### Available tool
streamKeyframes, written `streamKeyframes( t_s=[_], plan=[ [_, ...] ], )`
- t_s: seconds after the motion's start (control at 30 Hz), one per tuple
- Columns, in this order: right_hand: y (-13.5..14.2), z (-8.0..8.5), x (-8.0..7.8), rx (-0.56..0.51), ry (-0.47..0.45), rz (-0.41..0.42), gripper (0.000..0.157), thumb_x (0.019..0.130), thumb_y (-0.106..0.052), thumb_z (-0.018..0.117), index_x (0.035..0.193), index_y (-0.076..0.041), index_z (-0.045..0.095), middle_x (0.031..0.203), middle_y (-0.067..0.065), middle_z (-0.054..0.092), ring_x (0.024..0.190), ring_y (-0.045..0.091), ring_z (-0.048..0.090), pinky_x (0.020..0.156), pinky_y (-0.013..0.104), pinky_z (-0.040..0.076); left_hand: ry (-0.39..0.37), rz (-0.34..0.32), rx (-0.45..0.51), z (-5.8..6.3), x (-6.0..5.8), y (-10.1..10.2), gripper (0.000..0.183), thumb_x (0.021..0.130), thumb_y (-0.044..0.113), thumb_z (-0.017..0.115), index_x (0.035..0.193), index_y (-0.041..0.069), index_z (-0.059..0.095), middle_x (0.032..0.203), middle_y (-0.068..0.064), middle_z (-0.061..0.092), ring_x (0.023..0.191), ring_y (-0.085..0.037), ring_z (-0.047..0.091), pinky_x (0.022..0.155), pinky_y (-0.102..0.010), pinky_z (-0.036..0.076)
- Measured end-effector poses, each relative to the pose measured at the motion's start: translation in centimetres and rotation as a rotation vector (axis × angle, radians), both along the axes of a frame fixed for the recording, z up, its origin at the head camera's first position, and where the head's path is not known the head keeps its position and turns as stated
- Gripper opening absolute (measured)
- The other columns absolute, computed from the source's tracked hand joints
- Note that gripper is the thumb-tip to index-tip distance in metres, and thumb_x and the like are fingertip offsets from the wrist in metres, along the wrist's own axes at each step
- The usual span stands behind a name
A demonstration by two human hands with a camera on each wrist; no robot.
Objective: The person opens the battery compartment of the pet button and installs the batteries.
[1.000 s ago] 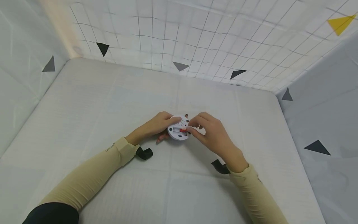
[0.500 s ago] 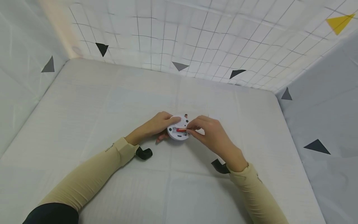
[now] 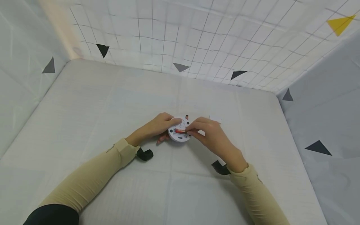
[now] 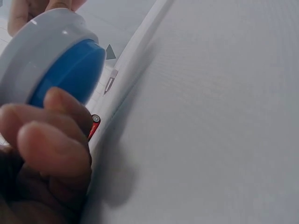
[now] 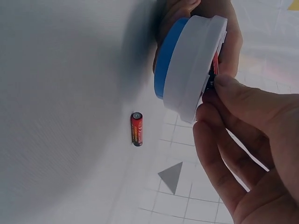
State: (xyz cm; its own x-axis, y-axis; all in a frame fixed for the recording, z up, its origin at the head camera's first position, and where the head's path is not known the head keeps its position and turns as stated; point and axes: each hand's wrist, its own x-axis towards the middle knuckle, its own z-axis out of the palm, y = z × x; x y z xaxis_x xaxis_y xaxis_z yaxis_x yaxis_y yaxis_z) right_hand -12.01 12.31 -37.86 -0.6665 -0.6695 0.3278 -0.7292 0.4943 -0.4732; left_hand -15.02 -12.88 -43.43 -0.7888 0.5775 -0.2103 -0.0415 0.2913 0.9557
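Observation:
A round white device, with a blue face on its other side, is held above the white surface by my left hand. The left thumb lies over the perforated back, with fingers underneath. In its uncovered battery compartment sits a red and black battery, lying nearly lengthwise. My right hand pinches that battery's right end between thumb and forefinger. The right wrist view shows the fingertips at the compartment's edge, hiding part of the battery. A second red battery lies on the white surface beyond the device.
A small pale flat piece lies behind my right hand, partly hidden. White sheeting walls stand at the back and sides, marked with dark triangles and a yellow one. A black bracket sticks out at my left cuff.
The battery in my right fingers has gone from sitting partly across the compartment to lying along it. My right hand has shifted slightly left. My left hand still holds the device.

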Motion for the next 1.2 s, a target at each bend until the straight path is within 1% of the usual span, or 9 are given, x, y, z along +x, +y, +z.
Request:
streamKeyframes(
  t_s=[0.2,0.37,0.5,0.7,0.87,0.97,1.1,1.17,1.2],
  plan=[
    [-0.1,-0.6,-0.2,-0.044,-0.011,-0.016,0.023,0.084,0.002,0.086,0.100,-0.013,0.081,0.099,-0.002,0.076,0.090,0.011,0.072,0.078,0.032,0.061,-0.008,-0.001,-0.009,-0.1,0.0,0.0,0.050,0.110,0.048,0.047,0.095,0.006,0.070,0.054,-0.006,0.056,0.034,-0.018,0.049,0.037,-0.032,0.045],
    [-0.2,-0.7,-0.3,-0.070,-0.031,-0.018,0.022,0.083,0.002,0.087,0.098,-0.012,0.079,0.095,-0.002,0.076,0.086,0.012,0.072,0.077,0.032,0.062,-0.009,-0.006,-0.006,-0.1,-0.2,-0.1,0.051,0.110,0.049,0.047,0.096,0.007,0.071,0.054,-0.006,0.057,0.035,-0.018,0.049,0.037,-0.031,0.045],
    [-0.2,-0.9,-0.4,-0.093,-0.065,-0.029,0.018,0.084,-0.002,0.087,0.096,-0.012,0.078,0.093,-0.004,0.076,0.084,0.010,0.072,0.077,0.032,0.062,-0.015,-0.012,0.003,-0.2,-0.2,-0.1,0.051,0.110,0.049,0.047,0.095,0.006,0.071,0.054,-0.006,0.056,0.034,-0.018,0.049,0.037,-0.031,0.044],
    [-0.2,-1.1,-0.6,-0.109,-0.248,-0.063,0.016,0.086,-0.008,0.088,0.093,-0.017,0.077,0.093,-0.009,0.075,0.086,0.009,0.070,0.080,0.034,0.064,-0.035,-0.030,0.017,-0.3,-0.2,-0.2,0.051,0.110,0.047,0.048,0.091,0.005,0.070,0.052,-0.006,0.054,0.034,-0.019,0.048,0.036,-0.031,0.043],
    [-0.2,-1.2,-0.7,-0.135,-0.366,-0.136,0.017,0.087,-0.012,0.088,0.096,-0.018,0.074,0.095,-0.007,0.072,0.091,0.013,0.066,0.080,0.035,0.064,-0.055,-0.023,0.038,-0.3,-0.2,-0.3,0.052,0.110,0.049,0.049,0.091,0.005,0.069,0.053,-0.007,0.054,0.034,-0.020,0.047,0.035,-0.032,0.043],
    [-0.2,-1.1,-0.7,-0.169,-0.432,-0.178,0.027,0.087,-0.015,0.089,0.106,-0.016,0.071,0.101,-0.002,0.070,0.094,0.017,0.066,0.079,0.033,0.064,-0.073,-0.022,0.059,-0.2,-0.2,-0.4,0.051,0.109,0.049,0.050,0.093,0.004,0.069,0.054,-0.007,0.053,0.035,-0.020,0.046,0.035,-0.033,0.044],
    [-0.2,-1.1,-0.8,-0.174,-0.517,-0.202,0.045,0.087,-0.017,0.089,0.126,-0.013,0.067,0.113,0.005,0.067,0.096,0.019,0.071,0.078,0.028,0.063,-0.097,-0.022,0.075,-0.1,-0.2,-0.5,0.051,0.109,0.048,0.050,0.094,0.003,0.069,0.055,-0.007,0.053,0.035,-0.019,0.045,0.035,-0.032,0.044],
    [-0.2,-1.1,-0.9,-0.171,-0.573,-0.198,0.047,0.089,-0.017,0.087,0.131,-0.013,0.066,0.117,0.007,0.068,0.094,0.021,0.073,0.076,0.027,0.061,-0.103,-0.022,0.081,-0.1,-0.2,-0.5,0.050,0.110,0.047,0.050,0.094,0.003,0.070,0.055,-0.007,0.053,0.035,-0.019,0.045,0.035,-0.032,0.043],
    [-0.1,-1.1,-1.0,-0.167,-0.594,-0.196,0.047,0.089,-0.017,0.086,0.132,-0.012,0.066,0.115,0.008,0.069,0.093,0.022,0.074,0.076,0.026,0.060,-0.103,-0.022,0.083,-0.1,-0.2,-0.6,0.050,0.110,0.047,0.050,0.094,0.003,0.070,0.054,-0.006,0.053,0.035,-0.018,0.045,0.035,-0.031,0.043]
  ],
)
